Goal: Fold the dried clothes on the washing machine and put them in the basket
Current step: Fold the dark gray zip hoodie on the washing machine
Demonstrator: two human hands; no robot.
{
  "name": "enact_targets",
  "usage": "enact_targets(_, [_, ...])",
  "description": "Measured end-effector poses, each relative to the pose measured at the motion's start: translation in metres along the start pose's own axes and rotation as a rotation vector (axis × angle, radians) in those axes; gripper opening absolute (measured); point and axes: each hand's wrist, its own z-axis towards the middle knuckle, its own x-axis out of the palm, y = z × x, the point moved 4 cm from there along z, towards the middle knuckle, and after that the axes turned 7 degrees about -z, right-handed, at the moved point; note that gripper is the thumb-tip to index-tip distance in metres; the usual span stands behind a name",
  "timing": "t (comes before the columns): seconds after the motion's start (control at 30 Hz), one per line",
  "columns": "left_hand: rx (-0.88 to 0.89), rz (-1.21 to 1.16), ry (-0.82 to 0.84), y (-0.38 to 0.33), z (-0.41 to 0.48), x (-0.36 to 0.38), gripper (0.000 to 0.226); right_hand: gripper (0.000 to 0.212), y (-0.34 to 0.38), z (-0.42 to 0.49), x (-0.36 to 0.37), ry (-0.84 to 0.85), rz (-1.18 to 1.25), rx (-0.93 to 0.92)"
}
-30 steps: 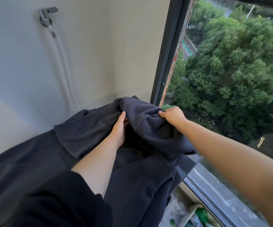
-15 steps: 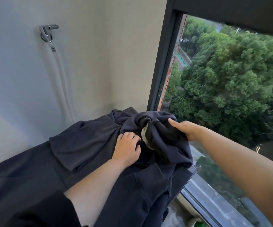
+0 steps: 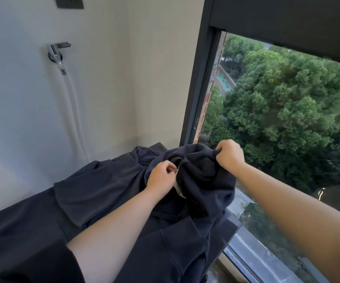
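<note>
Dark jacket [image 3: 103, 180], lying spread on the washing machine [image 3: 232, 226]: left hand [image 3: 161, 177] pinching its collar [image 3: 177, 160], right hand [image 3: 229, 155] gripping the bunched hood [image 3: 201, 168]; likely straightening before folding; next, hood needing pulling flat

Matt navy cloth hoodie [image 3: 107, 186], perhaps fleecy, shiny metal tap [image 3: 57, 51]

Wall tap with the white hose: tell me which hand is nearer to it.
Left. The left hand holds the dark garment below and right of the wall tap; the right hand grips the garment's bunched cloth farther right, by the window frame.
</note>
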Motion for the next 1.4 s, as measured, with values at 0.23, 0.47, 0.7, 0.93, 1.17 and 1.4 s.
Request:
enact_targets(0.23, [-0.285,-0.855,0.059,-0.058,0.02,0.009,0.029,0.014,0.012,-0.001,-0.068,-0.376,0.234,-0.064])
enact_targets(0.47, [-0.516,-1.206,0.277,-0.082,0.029,0.03,0.061,0.017,0.026,-0.009,-0.064,0.37,0.765,-0.182])
enact_targets(0.7, [-0.604,-1.394,0.134,-0.084,0.044,0.024,0.035,0.046,0.015,-0.027,-0.046,0.636,0.713,-0.031])
enact_targets(0.93, [-0.646,-1.366,-0.035,-0.066,0.03,0.014,0.022,0.037,0.007,-0.036,-0.018,0.785,0.537,0.026])
enact_targets(1.17, [-0.592,-1.344,-0.022,-0.055,0.031,-0.003,0.04,0.02,0.017,-0.03,-0.019,0.359,0.078,-0.158])
enact_targets(1.4, [-0.578,-1.145,0.076,-0.063,0.031,0.004,0.045,0.034,0.008,-0.019,-0.036,0.031,0.427,-0.077])
